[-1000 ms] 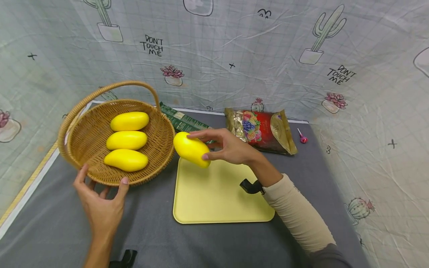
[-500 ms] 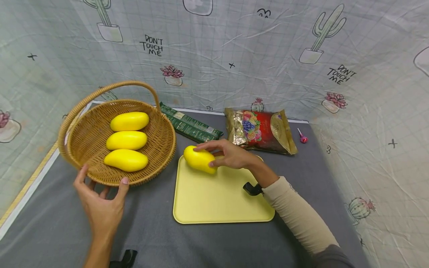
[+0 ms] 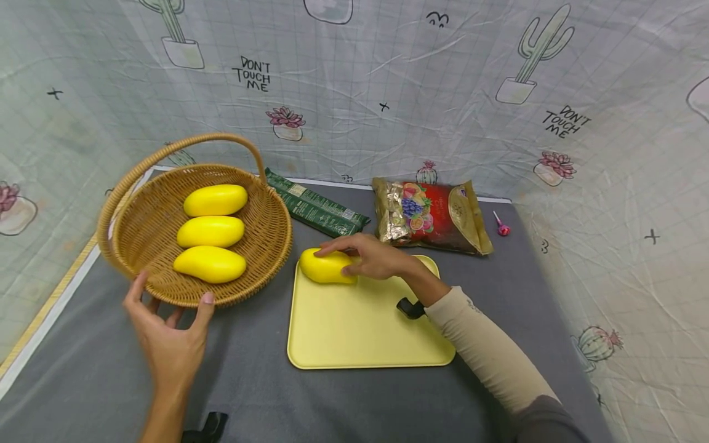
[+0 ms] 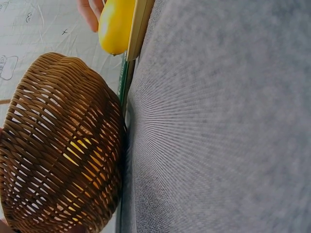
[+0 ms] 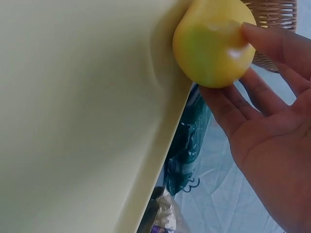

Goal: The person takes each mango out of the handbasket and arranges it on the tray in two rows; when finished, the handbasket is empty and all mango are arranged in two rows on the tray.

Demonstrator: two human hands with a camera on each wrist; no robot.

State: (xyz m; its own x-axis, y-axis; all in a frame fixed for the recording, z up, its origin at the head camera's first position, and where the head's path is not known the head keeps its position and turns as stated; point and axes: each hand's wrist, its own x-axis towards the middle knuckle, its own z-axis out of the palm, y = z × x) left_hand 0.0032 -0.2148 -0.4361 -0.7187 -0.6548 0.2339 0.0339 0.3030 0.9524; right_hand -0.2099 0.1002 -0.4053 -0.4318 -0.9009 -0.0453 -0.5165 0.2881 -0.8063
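Note:
My right hand (image 3: pixel 373 257) holds a yellow mango (image 3: pixel 321 269) at the upper left corner of a pale yellow tray (image 3: pixel 365 332). In the right wrist view the thumb lies on one side of the mango (image 5: pixel 214 53) and the fingers on the other, and its end shows a greenish patch. My left hand (image 3: pixel 172 341) grips the near rim of a wicker basket (image 3: pixel 271 258), thumb and fingers spread along it. Inside the basket, three yellow mangoes (image 3: pixel 210 232) lie in a row, one behind another.
Behind the tray lie a long green packet (image 3: pixel 321 209) and a red and gold bag (image 3: pixel 437 215). A small lollipop (image 3: pixel 503 229) is to the bag's right. A printed cloth (image 3: pixel 354 92) hangs behind the grey-covered table (image 3: pixel 249 381).
My right hand has lowered the mango from beside the basket onto the tray's upper left corner, and the mango now lies more level. The left hand and basket stay in place.

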